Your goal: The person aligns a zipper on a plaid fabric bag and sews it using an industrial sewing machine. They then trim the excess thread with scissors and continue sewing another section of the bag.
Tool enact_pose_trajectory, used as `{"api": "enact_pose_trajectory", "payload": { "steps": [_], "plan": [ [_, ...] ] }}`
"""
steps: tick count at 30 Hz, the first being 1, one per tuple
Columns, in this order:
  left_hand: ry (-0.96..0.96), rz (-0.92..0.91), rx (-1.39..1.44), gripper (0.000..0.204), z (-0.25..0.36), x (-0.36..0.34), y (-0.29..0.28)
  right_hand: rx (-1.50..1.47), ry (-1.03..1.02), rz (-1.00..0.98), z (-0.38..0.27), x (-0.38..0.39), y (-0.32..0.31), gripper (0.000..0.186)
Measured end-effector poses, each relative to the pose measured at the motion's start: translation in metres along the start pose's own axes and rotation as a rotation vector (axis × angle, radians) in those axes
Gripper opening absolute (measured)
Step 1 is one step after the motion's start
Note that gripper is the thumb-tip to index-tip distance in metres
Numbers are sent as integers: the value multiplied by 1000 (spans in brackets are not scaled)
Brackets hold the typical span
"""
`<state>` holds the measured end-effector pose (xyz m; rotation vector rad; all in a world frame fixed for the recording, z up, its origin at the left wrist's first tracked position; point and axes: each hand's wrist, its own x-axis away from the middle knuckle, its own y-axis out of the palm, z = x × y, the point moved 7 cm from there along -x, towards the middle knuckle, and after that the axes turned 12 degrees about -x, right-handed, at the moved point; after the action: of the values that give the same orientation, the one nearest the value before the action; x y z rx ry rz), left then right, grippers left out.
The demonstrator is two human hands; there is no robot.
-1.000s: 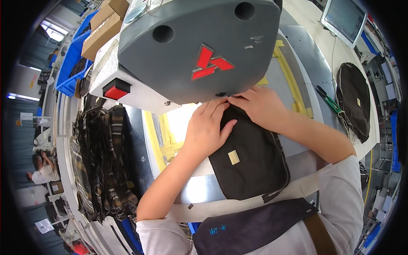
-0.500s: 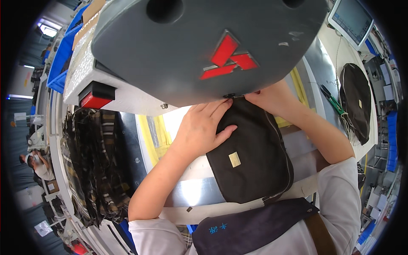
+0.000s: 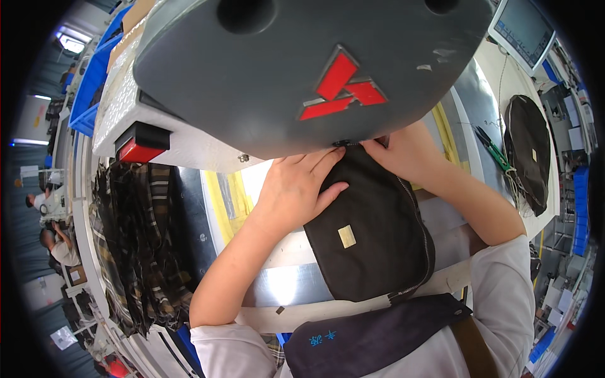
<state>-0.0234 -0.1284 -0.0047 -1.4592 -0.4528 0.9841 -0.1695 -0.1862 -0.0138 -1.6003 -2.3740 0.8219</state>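
A dark brown fabric panel with a zipper along its right edge and a small pale label lies below the grey sewing machine head. Flat on its upper left part rests my left hand, fingers extended toward the machine, thumb spread. At the panel's upper right edge, my right hand pinches the fabric beside the zipper; its fingertips are partly hidden by the machine head. The needle area is out of sight behind the head.
Plaid cloth pieces are heaped at the left. On the right lie green-handled snips and another dark zippered panel. A screen stands at the far right, a blue bin at the far left. Other people work in the left background.
The fabric panel has shifted very slightly away from me and to the left. My right hand has moved a little, and my left hand keeps nearly the same place on the fabric.
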Motion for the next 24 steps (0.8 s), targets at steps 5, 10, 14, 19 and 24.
{"api": "enact_pose_trajectory", "payload": {
  "steps": [5, 10, 14, 19, 24],
  "plan": [
    [-2, -27, -15, 39, 0, 1, -2, 243, 109, -152, -6, -4, 2, 18],
    [2, -81, -24, 35, 1, -2, -5, -73, 252, -152, 7, -5, 0, 18],
    [27, -82, -58, 34, 2, -4, -7, 6, 237, -169, 5, -6, 4, 21],
    [63, -68, -111, 35, 1, -3, -7, 60, 212, -173, 2, -9, 4, 24],
    [87, -61, -114, 36, -2, -3, -4, -48, 238, -185, 5, -8, 5, 26]
  ]
}}
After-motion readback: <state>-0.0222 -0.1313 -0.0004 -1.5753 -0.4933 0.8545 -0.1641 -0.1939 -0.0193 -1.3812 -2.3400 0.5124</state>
